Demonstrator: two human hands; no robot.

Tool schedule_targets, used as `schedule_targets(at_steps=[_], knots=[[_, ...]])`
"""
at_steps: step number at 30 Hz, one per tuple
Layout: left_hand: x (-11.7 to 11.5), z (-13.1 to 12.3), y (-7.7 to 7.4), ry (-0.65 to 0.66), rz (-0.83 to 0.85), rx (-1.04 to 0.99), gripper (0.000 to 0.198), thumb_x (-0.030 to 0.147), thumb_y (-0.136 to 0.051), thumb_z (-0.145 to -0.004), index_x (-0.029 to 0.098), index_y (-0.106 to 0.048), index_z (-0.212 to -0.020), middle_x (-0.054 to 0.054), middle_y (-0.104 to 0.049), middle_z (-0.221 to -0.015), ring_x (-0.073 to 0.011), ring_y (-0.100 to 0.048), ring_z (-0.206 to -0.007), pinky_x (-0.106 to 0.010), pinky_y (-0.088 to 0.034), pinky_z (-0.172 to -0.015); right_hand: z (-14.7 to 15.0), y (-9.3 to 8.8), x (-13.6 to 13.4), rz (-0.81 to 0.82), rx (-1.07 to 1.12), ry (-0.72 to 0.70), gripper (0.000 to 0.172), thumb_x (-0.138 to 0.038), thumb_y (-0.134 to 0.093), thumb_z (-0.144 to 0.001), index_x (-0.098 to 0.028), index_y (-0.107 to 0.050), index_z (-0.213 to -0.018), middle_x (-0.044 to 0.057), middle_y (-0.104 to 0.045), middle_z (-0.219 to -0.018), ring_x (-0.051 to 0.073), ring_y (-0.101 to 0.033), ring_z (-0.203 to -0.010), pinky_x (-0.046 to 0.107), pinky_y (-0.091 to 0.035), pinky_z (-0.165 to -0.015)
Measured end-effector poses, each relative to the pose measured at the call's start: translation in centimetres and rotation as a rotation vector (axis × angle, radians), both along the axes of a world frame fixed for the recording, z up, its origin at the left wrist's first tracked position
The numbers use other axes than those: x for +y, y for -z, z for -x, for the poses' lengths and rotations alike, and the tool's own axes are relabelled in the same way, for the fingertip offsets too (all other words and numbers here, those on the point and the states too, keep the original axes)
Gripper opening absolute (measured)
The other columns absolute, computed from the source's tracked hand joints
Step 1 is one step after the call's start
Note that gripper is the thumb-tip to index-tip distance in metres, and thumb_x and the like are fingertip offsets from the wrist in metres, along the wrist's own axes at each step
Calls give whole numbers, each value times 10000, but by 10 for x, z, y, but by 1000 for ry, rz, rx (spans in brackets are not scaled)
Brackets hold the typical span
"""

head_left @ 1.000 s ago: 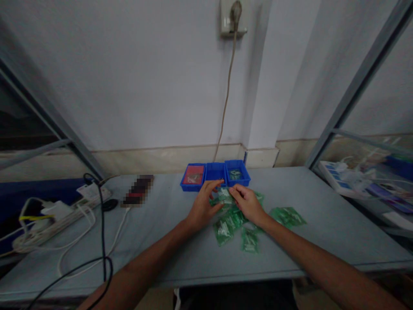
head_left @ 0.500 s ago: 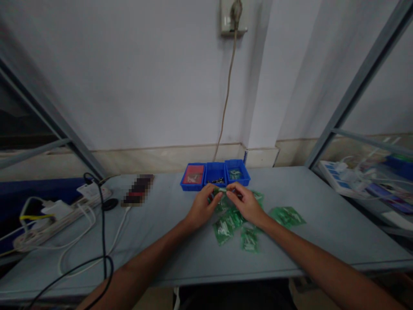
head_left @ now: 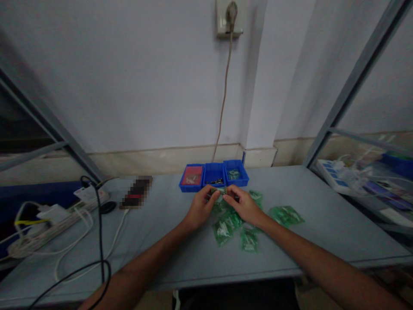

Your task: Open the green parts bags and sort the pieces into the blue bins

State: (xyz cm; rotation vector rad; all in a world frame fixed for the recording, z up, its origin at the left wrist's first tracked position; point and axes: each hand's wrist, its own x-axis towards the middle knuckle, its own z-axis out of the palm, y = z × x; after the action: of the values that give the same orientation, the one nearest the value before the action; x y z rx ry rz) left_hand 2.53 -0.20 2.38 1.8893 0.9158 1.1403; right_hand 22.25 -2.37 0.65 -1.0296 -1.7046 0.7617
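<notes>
Between my two hands a small green plastic bag (head_left: 220,190) is stretched, just in front of the blue bins. My left hand (head_left: 202,206) pinches its left side, thumb against fingers. On the other side my right hand (head_left: 242,203) grips it the same way. What the bag contains is too small to make out. Below and around my hands lie several green bags (head_left: 223,230) with pale pieces inside. One more green bag (head_left: 285,215) rests to the right of my right forearm.
Three joined blue bins (head_left: 213,172) stand behind my hands, holding a red piece (head_left: 193,175), small dark parts and pale bits. At left are a pixelated phone-like object (head_left: 137,192), a power strip (head_left: 61,221) and a black cable (head_left: 100,232). Another power strip (head_left: 334,176) lies at right.
My right fingers have shifted slightly on the bag, and more of it now shows between my hands. The whole view has moved a little.
</notes>
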Motion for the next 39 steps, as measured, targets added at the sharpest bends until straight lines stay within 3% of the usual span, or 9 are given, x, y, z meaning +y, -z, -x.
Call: schedule_targets(at_steps=[12, 19, 25, 34, 39], knots=[[1, 0, 0, 50, 22, 19, 326, 468, -629, -996, 164, -684, -891, -10, -661, -820, -154, -593, -729, -251, -467, -661, -2, 1, 2, 13, 29, 22, 219, -425, -612, -982, -234, -572, -882, -37, -487, -741, 173, -485, -701, 269, -371, -633], [4, 1, 2, 46, -3, 5, 284, 402, -569, -1019, 168, -728, -996, -47, -687, -933, -188, -638, -836, -277, -491, -711, -3, 4, 7, -4, 54, 79, 209, -425, -611, -987, -232, -579, -916, -30, -516, -773, 180, -500, -726, 280, -389, -668], [3, 0, 5, -15, 48, -4, 251, 423, -633, -981, 173, -657, -999, -10, -646, -854, -151, -573, -711, -253, -461, -642, -3, 1, 6, -6, 26, 89, 185, -385, -587, -1005, -226, -566, -913, -37, -480, -773, 171, -480, -720, 282, -369, -671], [2, -2, 8, 31, -60, 132, 263, 408, -549, -1041, 183, -651, -951, -14, -621, -854, -173, -544, -782, -280, -421, -719, 0, 0, -2, 5, -77, 46, 326, -430, -442, -1087, -239, -453, -822, -40, -444, -766, 172, -468, -738, 282, -361, -696], [2, -5, 9, 62, -83, 109, 262, 406, -537, -1048, 185, -640, -954, -13, -607, -862, -176, -532, -800, -289, -413, -743, -2, 0, -1, -29, -83, 34, 363, -453, -438, -1094, -239, -436, -800, -37, -440, -764, 167, -450, -719, 285, -352, -685]])
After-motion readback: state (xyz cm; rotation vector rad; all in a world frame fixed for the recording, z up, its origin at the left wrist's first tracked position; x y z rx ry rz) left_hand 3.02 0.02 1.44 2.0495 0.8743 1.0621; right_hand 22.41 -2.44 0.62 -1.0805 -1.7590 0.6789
